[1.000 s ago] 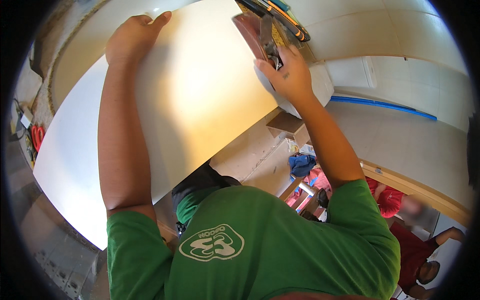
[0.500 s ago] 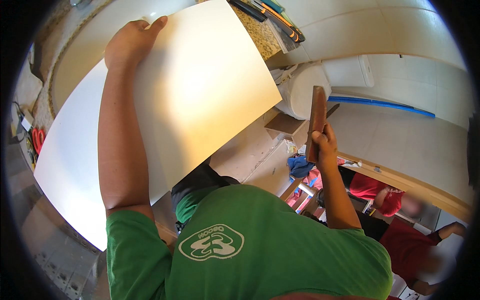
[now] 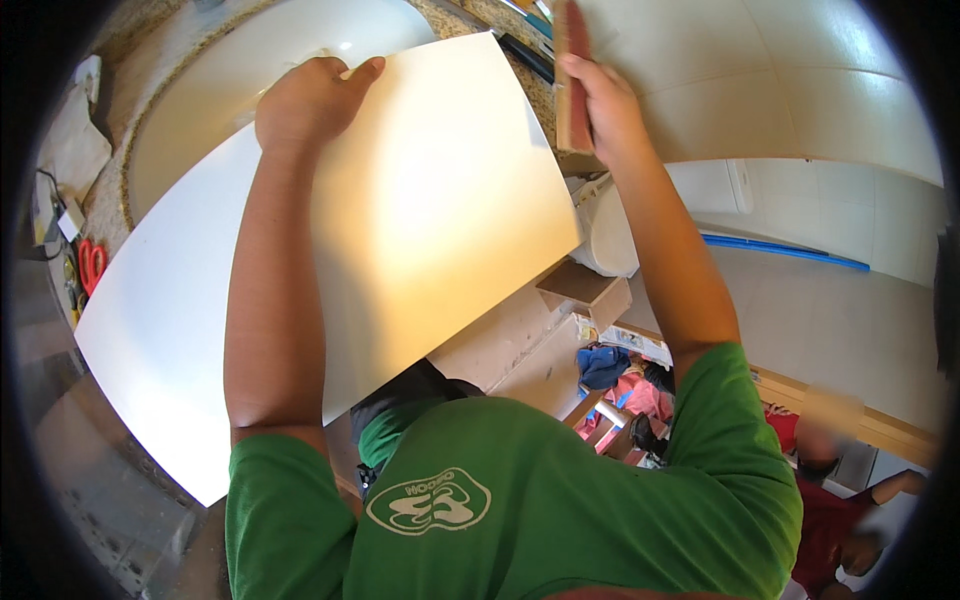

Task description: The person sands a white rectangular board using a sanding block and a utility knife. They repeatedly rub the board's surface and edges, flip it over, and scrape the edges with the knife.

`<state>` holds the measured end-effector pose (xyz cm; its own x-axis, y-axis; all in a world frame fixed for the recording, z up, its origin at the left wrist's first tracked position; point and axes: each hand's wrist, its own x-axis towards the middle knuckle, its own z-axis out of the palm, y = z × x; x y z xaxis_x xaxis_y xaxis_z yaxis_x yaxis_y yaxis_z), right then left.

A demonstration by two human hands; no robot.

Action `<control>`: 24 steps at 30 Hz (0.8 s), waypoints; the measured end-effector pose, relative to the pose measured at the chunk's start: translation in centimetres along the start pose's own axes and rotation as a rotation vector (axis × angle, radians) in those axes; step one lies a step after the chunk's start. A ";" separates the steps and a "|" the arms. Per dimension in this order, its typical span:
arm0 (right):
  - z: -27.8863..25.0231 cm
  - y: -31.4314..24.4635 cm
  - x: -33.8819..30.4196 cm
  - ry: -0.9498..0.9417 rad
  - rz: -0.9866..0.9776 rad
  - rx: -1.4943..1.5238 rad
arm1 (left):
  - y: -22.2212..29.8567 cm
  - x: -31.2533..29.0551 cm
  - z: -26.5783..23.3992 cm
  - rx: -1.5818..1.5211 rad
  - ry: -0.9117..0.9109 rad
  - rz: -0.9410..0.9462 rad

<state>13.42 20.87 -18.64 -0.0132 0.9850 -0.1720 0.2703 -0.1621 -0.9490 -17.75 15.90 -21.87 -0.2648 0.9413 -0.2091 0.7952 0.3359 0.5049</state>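
Observation:
A large white panel [image 3: 450, 190] lies slantwise in front of me, its far part over the wash basin. My left hand [image 3: 308, 103] is closed over the panel's far edge, thumb on the top face. In my right hand [image 3: 610, 108] is a narrow sanding block [image 3: 574, 85] with a reddish-brown face. The block stands on edge just beyond the panel's right edge, apart from it as far as I can tell. Past the panel's far right corner a black-handled tool [image 3: 526, 58] rests on the speckled counter.
The white basin [image 3: 385, 25] is set in the stone counter. Red-handled scissors [image 3: 92, 262] lie at the left. A toilet [image 3: 606, 225] and a small wooden box [image 3: 585, 290] stand right of the panel. Blue strips [image 3: 785, 250] lie on the floor. Another person [image 3: 835, 530] is at the lower right.
My right hand has swung up and forward with the sanding block, from beside the toilet to the panel's far right corner. The panel and my left hand appear slightly further right.

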 end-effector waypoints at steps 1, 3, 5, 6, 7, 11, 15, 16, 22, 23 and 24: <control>1.0 -0.3 1.4 -0.012 -0.030 -0.172 | 0.0 0.1 0.0 -0.001 -0.023 -0.005; 2.6 -0.9 3.5 -0.057 -0.130 -0.516 | -0.2 0.3 -0.1 -0.004 -0.070 -0.016; 4.2 -1.2 5.0 -0.047 -0.205 -0.797 | -0.3 0.4 -0.2 -0.011 -0.066 -0.002; 4.9 -1.2 5.6 -0.033 -0.247 -0.902 | -0.3 0.4 -0.2 -0.011 -0.077 -0.002; 5.6 -1.3 6.2 -0.026 -0.304 -1.000 | -0.4 0.5 -0.3 -0.016 -0.086 -0.003; 8.1 -2.4 8.6 0.030 -0.351 -1.151 | -0.5 0.5 -0.2 -0.017 -0.080 -0.003; 10.1 -3.7 9.7 0.136 -0.419 -1.105 | -0.5 0.4 0.0 -0.022 -0.036 0.013; 10.3 -4.0 9.8 0.109 -0.419 -1.095 | -0.5 0.4 -0.1 -0.015 -0.039 0.013; 9.5 -3.4 8.2 0.076 -0.333 -1.121 | -0.5 0.5 -0.5 0.002 -0.112 0.001; 9.3 -3.2 7.8 0.081 -0.288 -1.100 | -0.4 0.4 -0.4 -0.006 -0.108 -0.007; 9.3 -3.2 7.7 0.089 -0.307 -1.114 | -0.4 0.4 -0.5 -0.012 -0.112 -0.015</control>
<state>3.55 28.47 -19.40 -0.1695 0.9817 0.0864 0.9663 0.1828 -0.1810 -18.41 16.18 -21.76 -0.2136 0.9269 -0.3086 0.7846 0.3510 0.5110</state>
